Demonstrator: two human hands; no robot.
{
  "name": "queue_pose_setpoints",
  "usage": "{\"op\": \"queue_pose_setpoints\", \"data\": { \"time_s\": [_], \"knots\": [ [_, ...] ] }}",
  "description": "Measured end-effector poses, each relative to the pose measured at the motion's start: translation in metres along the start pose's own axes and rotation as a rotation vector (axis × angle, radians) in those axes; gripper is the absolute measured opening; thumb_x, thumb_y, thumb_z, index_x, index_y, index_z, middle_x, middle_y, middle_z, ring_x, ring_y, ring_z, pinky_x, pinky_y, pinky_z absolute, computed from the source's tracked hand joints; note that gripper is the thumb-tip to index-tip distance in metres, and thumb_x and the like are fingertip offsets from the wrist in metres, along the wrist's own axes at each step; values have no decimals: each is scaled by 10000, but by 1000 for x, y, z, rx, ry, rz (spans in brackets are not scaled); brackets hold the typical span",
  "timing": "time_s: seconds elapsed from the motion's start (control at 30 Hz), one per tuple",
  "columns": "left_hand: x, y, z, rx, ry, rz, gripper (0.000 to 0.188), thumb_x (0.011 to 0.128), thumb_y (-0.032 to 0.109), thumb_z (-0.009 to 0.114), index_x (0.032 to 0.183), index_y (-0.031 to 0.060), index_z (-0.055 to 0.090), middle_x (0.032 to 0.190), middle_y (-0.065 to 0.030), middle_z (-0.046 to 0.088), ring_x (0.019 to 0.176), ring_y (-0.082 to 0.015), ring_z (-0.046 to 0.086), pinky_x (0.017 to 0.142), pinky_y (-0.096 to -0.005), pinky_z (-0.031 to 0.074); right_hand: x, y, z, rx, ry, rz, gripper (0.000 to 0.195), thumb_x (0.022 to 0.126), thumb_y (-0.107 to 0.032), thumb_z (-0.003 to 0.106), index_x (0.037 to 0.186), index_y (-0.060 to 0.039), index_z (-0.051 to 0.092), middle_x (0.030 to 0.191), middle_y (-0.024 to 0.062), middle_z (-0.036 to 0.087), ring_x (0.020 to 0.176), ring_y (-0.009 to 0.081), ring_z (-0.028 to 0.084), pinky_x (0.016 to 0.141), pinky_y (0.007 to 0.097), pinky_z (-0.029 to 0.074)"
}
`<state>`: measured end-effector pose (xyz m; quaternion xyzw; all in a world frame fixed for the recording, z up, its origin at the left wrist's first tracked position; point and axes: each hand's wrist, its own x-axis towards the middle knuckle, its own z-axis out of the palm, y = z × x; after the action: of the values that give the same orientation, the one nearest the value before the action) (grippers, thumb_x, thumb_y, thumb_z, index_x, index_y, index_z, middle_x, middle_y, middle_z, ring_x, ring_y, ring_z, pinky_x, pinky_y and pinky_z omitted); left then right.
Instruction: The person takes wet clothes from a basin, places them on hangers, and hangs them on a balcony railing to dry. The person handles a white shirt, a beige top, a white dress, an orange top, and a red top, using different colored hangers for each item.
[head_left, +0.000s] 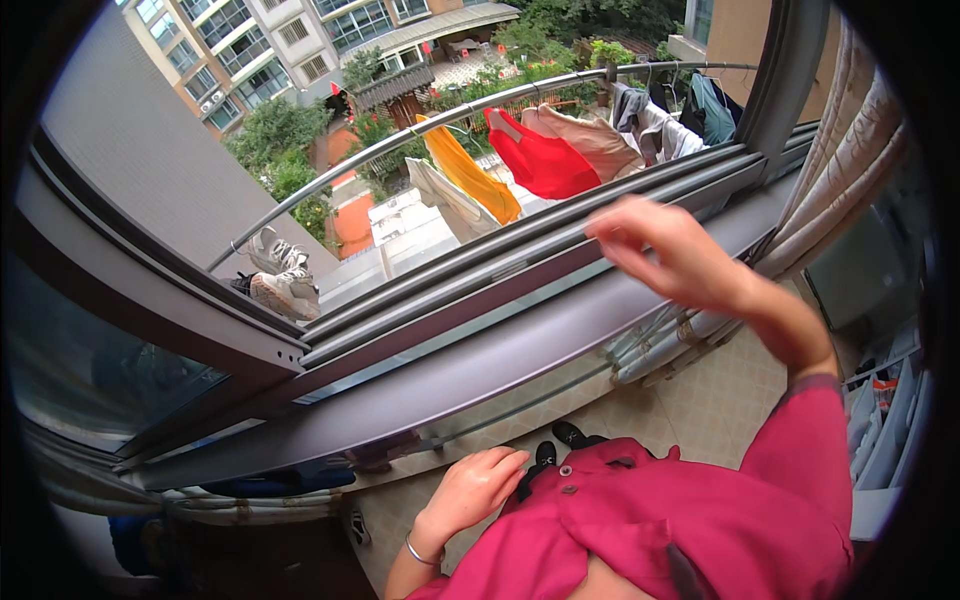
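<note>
My right hand (660, 251) is raised over the sill side of an open sliding window, its fingers loosely bent and blurred, with nothing visible in it. Below and behind it runs the metal window track (480, 274); I cannot tell whether the hand touches it. My left hand (480, 487) hangs low before my waist, a bracelet (421, 551) on its wrist. Its fingers are relaxed and I see nothing held. Outside, a red garment (540, 157), a yellow garment (476, 176) and a beige garment (581, 139) hang from a curved metal rail (450, 112).
Sneakers (285, 281) hang outside at the rail's left end. Grey and dark clothes (664, 124) hang at its right. A gathered curtain (840, 165) borders the window on the right. The window ledge (450, 375) crosses before me above a tiled floor (697, 401). A slipper (360, 527) lies there.
</note>
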<state>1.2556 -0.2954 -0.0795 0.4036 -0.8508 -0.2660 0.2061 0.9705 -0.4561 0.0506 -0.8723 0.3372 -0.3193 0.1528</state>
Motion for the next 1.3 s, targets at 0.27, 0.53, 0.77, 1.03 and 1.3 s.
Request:
{"op": "queue_pose_setpoints", "data": {
  "time_s": [0.27,0.53,0.77,1.03,1.3],
  "knots": [
    [44,4,30,-26,-312,104,243,847,163,573,1067,67,540,903,-130,580,794,-334,575,675,-388,477,-204,-23,4,443,125,902,166,861,-80,561,1008,-13,598,741,37,617,677,115,599,607,260,491],
    [139,81,101,50,-565,304,260,848,186,584,1088,89,561,925,-131,592,809,-342,583,686,-398,478,-340,-32,-44,211,304,990,291,871,-234,550,1092,-46,566,976,96,588,760,182,578,694,303,459],
    [241,188,233,72,-791,634,314,862,239,569,1145,108,537,1003,-133,595,860,-353,582,728,-410,480,-485,-50,-103,112,562,1239,320,886,-228,526,1136,-30,539,1063,133,556,824,203,613,705,298,486],
    [332,308,344,16,-906,893,341,852,229,578,1163,101,522,1041,-130,587,871,-344,583,739,-399,482,-591,-51,-164,295,849,1471,309,890,-207,535,1141,-27,543,1009,89,558,764,120,591,601,256,496],
    [451,353,421,105,-975,835,357,834,244,593,1136,65,532,1033,-160,594,913,-345,588,776,-404,484,-649,54,-213,348,895,1470,292,889,-197,543,1131,-34,542,910,46,579,751,120,601,586,263,506]
  ]
}}
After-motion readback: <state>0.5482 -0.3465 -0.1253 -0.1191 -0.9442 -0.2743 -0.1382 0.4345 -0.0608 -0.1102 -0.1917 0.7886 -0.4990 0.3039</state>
